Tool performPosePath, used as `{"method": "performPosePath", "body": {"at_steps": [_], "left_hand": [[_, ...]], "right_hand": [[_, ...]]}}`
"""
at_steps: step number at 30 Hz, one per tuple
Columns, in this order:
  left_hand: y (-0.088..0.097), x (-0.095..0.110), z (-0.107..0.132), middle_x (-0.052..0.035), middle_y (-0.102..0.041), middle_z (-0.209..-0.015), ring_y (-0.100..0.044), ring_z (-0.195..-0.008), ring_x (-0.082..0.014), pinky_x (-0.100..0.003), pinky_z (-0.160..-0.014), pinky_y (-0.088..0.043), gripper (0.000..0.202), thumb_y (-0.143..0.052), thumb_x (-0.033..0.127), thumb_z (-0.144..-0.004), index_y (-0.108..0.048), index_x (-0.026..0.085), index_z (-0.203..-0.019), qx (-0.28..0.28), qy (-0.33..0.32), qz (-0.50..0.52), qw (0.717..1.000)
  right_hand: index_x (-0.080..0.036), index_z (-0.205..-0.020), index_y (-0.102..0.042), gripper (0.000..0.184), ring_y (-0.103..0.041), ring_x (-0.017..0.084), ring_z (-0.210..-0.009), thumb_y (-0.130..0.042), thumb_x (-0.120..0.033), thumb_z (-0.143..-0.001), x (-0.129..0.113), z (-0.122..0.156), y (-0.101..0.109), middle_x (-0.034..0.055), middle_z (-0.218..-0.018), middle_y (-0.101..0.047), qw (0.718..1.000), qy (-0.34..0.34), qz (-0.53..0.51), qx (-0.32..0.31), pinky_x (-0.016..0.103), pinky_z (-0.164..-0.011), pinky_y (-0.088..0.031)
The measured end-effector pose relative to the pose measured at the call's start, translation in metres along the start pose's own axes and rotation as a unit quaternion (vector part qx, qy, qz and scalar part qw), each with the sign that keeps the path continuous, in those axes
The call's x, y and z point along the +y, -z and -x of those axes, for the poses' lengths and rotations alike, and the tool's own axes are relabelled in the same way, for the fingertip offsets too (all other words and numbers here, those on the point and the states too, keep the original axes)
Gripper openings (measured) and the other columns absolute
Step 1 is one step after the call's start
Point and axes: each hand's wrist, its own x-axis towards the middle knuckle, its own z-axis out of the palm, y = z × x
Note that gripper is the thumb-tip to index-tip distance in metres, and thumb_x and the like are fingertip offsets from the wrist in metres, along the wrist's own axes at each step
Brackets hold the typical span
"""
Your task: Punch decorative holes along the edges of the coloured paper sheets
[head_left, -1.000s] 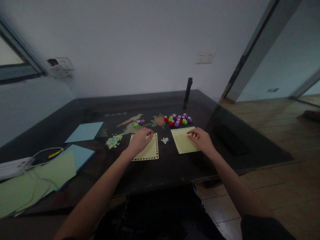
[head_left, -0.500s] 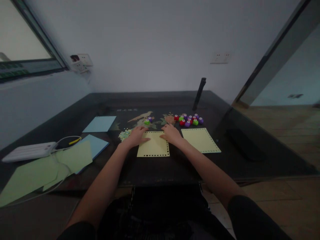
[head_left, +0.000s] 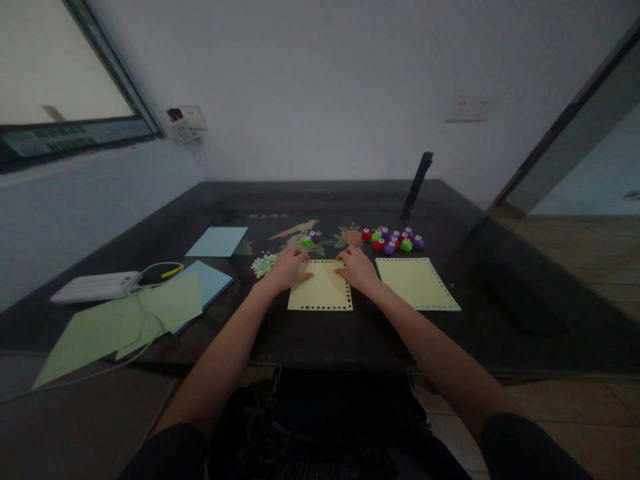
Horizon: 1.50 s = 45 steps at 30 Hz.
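Observation:
A pale yellow sheet of paper with a row of small dark shapes along its edges lies flat on the dark table before me. My left hand rests at its upper left corner, thumb stretched over the sheet and fingers reaching past the far edge. At the upper right corner my right hand lies likewise, thumb on the paper and apart from the fingers. Both hands are open. Just beyond the sheet sit a green bead-like piece and a purple one, each with a pale round spot.
To the right lies a second yellow sheet, with several red, green and purple pieces behind it. A black upright stick stands farther back. On the left are blue sheets, green sheets, a cable and a white power strip.
The view has shifted so that everything on the table appears farther right. My hands stay at the same corners of the yellow sheet, which has not visibly moved on the table.

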Motion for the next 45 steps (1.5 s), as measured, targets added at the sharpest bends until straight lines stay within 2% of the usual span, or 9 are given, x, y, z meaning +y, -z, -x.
{"method": "performPosePath", "body": {"at_steps": [4,11,17,22,26,31,34,40,45], "left_hand": [[0.004,0.003,0.0,-0.0106,-0.055,-0.112,-0.049,-0.11,-0.0282,-0.041,-0.096,-0.039,0.037,-0.069,0.034,-0.07,-0.059,0.018,-0.102,0.012,0.0,0.016,1.0],[0.006,0.006,-0.003,-0.0081,-0.063,-0.098,-0.059,-0.093,-0.0234,-0.036,-0.083,-0.045,0.035,-0.067,0.027,-0.069,-0.056,0.017,-0.102,0.011,0.039,0.094,0.995],[0.008,0.004,-0.006,-0.0053,-0.066,-0.095,-0.063,-0.083,-0.0183,-0.034,-0.077,-0.049,0.04,-0.066,0.025,-0.072,-0.055,0.018,-0.109,0.076,0.109,0.275,0.952],[0.003,-0.001,-0.01,-0.0082,-0.069,-0.089,-0.064,-0.074,-0.0173,-0.031,-0.066,-0.05,0.035,-0.062,0.029,-0.077,-0.056,0.016,-0.109,0.045,0.143,0.457,0.876],[0.001,-0.001,-0.008,-0.0069,-0.066,-0.076,-0.059,-0.066,-0.0155,-0.027,-0.057,-0.042,0.026,-0.061,0.036,-0.077,-0.065,0.014,-0.09,0.0,0.105,0.466,0.878],[0.005,0.004,-0.005,-0.0018,-0.053,-0.056,-0.045,-0.051,-0.0105,-0.026,-0.05,-0.03,0.024,-0.061,0.035,-0.078,-0.064,0.013,-0.067,-0.009,0.093,0.441,0.892],[0.008,0.007,-0.005,-0.0005,-0.05,-0.053,-0.042,-0.049,-0.0102,-0.026,-0.05,-0.028,0.024,-0.061,0.035,-0.077,-0.063,0.014,-0.065,0.005,0.095,0.434,0.896],[0.008,0.007,-0.007,-0.001,-0.054,-0.053,-0.046,-0.051,-0.0117,-0.026,-0.051,-0.031,0.023,-0.062,0.035,-0.077,-0.065,0.014,-0.068,0.058,0.1,0.419,0.901],[0.009,0.008,-0.007,-0.0033,-0.061,-0.058,-0.053,-0.057,-0.0144,-0.026,-0.052,-0.036,0.02,-0.062,0.033,-0.077,-0.067,0.014,-0.072,0.089,0.093,0.447,0.885]], "right_hand": [[-0.019,-0.088,-0.061,0.016,-0.055,0.02,-0.089,-0.063,-0.015,-0.073,0.004,-0.002,0.001,0.0052,-0.091,-0.061,0.993,-0.028,-0.109,0.024,0.032,-0.077,-0.043],[-0.017,-0.088,-0.06,0.025,-0.057,0.014,-0.067,-0.065,-0.012,-0.065,0.01,-0.004,0.0,0.0003,-0.076,-0.062,0.948,-0.095,-0.305,-0.009,0.027,-0.064,-0.044],[-0.016,-0.09,-0.058,0.026,-0.055,0.013,-0.052,-0.066,-0.016,-0.065,0.017,-0.005,0.005,-0.0027,-0.061,-0.058,0.859,-0.17,-0.482,-0.04,0.025,-0.052,-0.044],[-0.015,-0.084,-0.06,0.029,-0.06,0.014,-0.061,-0.073,-0.025,-0.06,0.03,-0.008,0.011,0.0019,-0.071,-0.065,0.806,-0.172,-0.566,0.034,0.029,-0.063,-0.048],[-0.015,-0.081,-0.063,0.033,-0.062,0.016,-0.064,-0.077,-0.031,-0.054,0.041,-0.012,0.01,0.0041,-0.074,-0.069,0.778,-0.188,-0.594,0.078,0.033,-0.067,-0.05],[-0.016,-0.08,-0.064,0.037,-0.065,0.019,-0.071,-0.079,-0.033,-0.051,0.046,-0.014,0.011,0.0047,-0.079,-0.071,0.759,-0.192,-0.611,0.12,0.037,-0.076,-0.051],[-0.016,-0.087,-0.065,0.04,-0.067,0.021,-0.08,-0.078,-0.036,-0.054,0.042,-0.013,0.015,0.0069,-0.088,-0.072,0.749,-0.176,-0.632,0.094,0.04,-0.083,-0.05],[-0.015,-0.094,-0.066,0.034,-0.067,0.026,-0.089,-0.073,-0.032,-0.065,0.025,-0.004,0.023,0.0119,-0.102,-0.07,0.731,-0.182,-0.656,-0.042,0.045,-0.088,-0.051],[-0.014,-0.102,-0.065,0.04,-0.063,0.028,-0.102,-0.074,-0.02,-0.063,0.016,0.002,0.026,0.0121,-0.114,-0.066,0.749,-0.142,-0.641,-0.088,0.047,-0.099,-0.045]]}}
